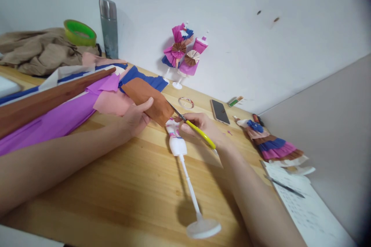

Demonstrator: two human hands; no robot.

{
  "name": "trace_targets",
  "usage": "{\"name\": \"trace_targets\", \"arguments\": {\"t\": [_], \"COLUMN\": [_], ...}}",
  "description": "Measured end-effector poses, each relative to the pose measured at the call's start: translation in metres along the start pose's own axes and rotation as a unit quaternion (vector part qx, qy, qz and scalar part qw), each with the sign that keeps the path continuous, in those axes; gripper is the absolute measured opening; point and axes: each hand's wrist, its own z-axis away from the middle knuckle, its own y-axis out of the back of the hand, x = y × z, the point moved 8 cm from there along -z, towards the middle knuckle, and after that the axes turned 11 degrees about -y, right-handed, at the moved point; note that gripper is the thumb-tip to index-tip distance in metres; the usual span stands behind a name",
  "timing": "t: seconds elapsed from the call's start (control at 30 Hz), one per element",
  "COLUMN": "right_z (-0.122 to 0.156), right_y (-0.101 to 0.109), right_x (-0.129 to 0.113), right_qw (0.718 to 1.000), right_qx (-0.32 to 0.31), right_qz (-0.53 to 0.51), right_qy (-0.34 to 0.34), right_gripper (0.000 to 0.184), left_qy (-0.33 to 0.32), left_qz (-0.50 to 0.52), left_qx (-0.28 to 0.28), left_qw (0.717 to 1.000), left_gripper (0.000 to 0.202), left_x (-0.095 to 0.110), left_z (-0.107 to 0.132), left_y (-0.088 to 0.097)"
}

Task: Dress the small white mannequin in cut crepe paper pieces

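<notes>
My left hand (136, 120) is closed on a piece of brown crepe paper (149, 98), its thumb lying on top. In my right hand (203, 123) are scissors with a yellow handle (201, 134). Their dark blades point up and left, at the right edge of the brown paper. Just below the paper a small white dress-form stand (178, 146) lies tilted on the table, its torso partly wrapped in pink-patterned material. Its upper end is hidden by the paper and my right hand.
Brown, purple, blue and pink crepe paper (58, 96) lies at left. A bottle (109, 31), green tape roll (79, 32) and two dressed mini mannequins (185, 52) stand behind. Tape (186, 103), a phone (219, 111), a layered paper dress (275, 146) and a notebook (307, 204) with pen are rightward.
</notes>
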Motion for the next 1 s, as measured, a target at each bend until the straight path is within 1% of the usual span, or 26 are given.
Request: {"name": "trace_targets", "arguments": {"t": [0.1,0.23,0.37,0.5,0.7,0.77,0.9,1.0], "right_z": [-0.001,-0.003,-0.005,-0.005,-0.006,-0.005,0.000,0.004], "right_y": [0.000,0.002,0.004,0.005,0.003,0.002,0.001,0.001], "right_x": [0.003,0.007,0.009,0.010,0.007,0.005,-0.001,-0.006], "right_qw": [1.000,1.000,0.999,0.999,0.998,0.997,0.997,0.996], "right_qx": [0.002,0.005,0.014,0.013,0.009,0.007,-0.006,-0.012], "right_qz": [0.002,0.015,0.031,0.047,0.065,0.072,0.081,0.078], "right_qy": [0.001,0.005,0.007,0.004,0.003,0.006,0.020,0.033], "right_gripper": [0.047,0.044,0.042,0.041,0.047,0.050,0.056,0.057], "left_qy": [-0.001,0.001,0.014,0.020,0.010,0.012,0.012,0.004], "left_qz": [-0.015,-0.004,0.012,0.018,0.006,0.005,0.009,0.011], "left_qx": [0.000,0.018,0.026,0.032,0.030,0.025,0.019,0.020], "left_qw": [1.000,1.000,0.999,0.999,0.999,1.000,1.000,1.000], "left_gripper": [0.013,0.021,0.019,0.022,0.028,0.025,0.014,0.018], "left_x": [0.001,0.003,0.001,-0.001,-0.001,-0.001,-0.001,0.001], "left_z": [0.000,0.002,0.003,0.002,-0.001,-0.002,-0.002,-0.001], "left_y": [-0.001,-0.002,0.000,0.003,0.006,0.005,0.003,0.003]}}
